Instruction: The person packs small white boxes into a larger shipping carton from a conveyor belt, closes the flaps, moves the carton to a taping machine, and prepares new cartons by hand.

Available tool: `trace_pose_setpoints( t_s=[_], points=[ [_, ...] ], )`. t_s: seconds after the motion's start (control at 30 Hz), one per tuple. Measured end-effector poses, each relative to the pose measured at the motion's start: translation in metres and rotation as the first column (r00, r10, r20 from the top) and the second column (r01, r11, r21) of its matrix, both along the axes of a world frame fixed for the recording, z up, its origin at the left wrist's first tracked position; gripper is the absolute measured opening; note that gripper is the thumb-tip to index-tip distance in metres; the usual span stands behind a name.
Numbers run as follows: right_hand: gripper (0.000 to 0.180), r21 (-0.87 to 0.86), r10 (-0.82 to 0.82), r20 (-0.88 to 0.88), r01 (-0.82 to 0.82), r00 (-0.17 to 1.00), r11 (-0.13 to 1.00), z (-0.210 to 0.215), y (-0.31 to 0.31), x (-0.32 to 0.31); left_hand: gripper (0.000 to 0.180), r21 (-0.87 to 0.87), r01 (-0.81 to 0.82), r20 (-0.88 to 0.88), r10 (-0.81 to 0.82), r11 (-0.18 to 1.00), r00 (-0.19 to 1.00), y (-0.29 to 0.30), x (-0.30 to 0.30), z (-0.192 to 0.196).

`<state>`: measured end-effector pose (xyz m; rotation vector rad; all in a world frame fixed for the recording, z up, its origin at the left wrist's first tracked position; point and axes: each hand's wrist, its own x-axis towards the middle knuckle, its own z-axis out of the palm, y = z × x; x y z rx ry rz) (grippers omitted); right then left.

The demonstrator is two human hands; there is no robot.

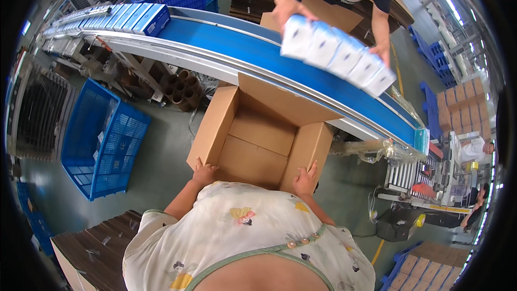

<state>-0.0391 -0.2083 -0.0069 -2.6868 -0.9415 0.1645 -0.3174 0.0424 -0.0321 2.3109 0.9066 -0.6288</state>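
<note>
"From your remote seat, how far along is it?"
"I see the carton (265,130) standing between the two hands, base panels together, mouth open, bare cardboard inside. I judge the set-up done; nothing is loaded and no top flap is shut."
"And the hands?"
"The left hand (204,173) hooks its fingers over the near left corner; the right hand (305,179) grips the right side flap, fingers spread."
"The boxes?"
"Beyond the right hand, a co-worker's hands (292,12) hold a row of white-and-blue boxes (336,56) over the blue conveyor belt (215,35)."
"Edges, room?"
"Ahead of both hands, the far flap (284,101) reaches the near rail (199,58); I can't tell if they touch. The patterned shirt (242,210) sits right behind. I'd go left: floor (167,156) lies between the left hand and a blue plastic crate (121,151)."
</note>
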Motion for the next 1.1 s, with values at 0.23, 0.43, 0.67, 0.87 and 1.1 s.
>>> trace_pose_setpoints(
  t_s=[0.23,0.43,0.67,0.87,1.1],
  points=[
    [0.025,-0.004,0.030,-0.021,-0.030,0.999,1.000,0.001,0.003,0.002,0.048,0.016,-0.033,-0.024,0.034,0.999,0.999,-0.010,-0.004,0.013],
    [0.025,0.026,0.003,-0.034,-0.002,0.999,1.000,-0.002,-0.005,0.003,0.048,-0.193,-0.581,0.376,0.607,0.790,0.700,-0.052,-0.063,0.075],
    [0.027,0.072,0.016,0.046,-0.020,0.999,0.997,-0.013,-0.001,0.003,0.054,-0.379,-0.887,-0.245,0.895,0.265,0.372,-0.090,-0.163,-0.037],
    [0.027,0.056,0.004,0.039,-0.006,0.999,0.998,-0.012,-0.004,0.003,0.052,-0.415,-0.891,-0.231,0.926,0.184,0.299,-0.084,-0.164,-0.035],
    [0.028,0.037,0.012,0.021,-0.013,1.000,0.999,-0.010,-0.002,0.004,0.049,-0.409,-0.907,-0.238,0.947,0.102,0.214,-0.091,-0.184,-0.037]
  ],
)
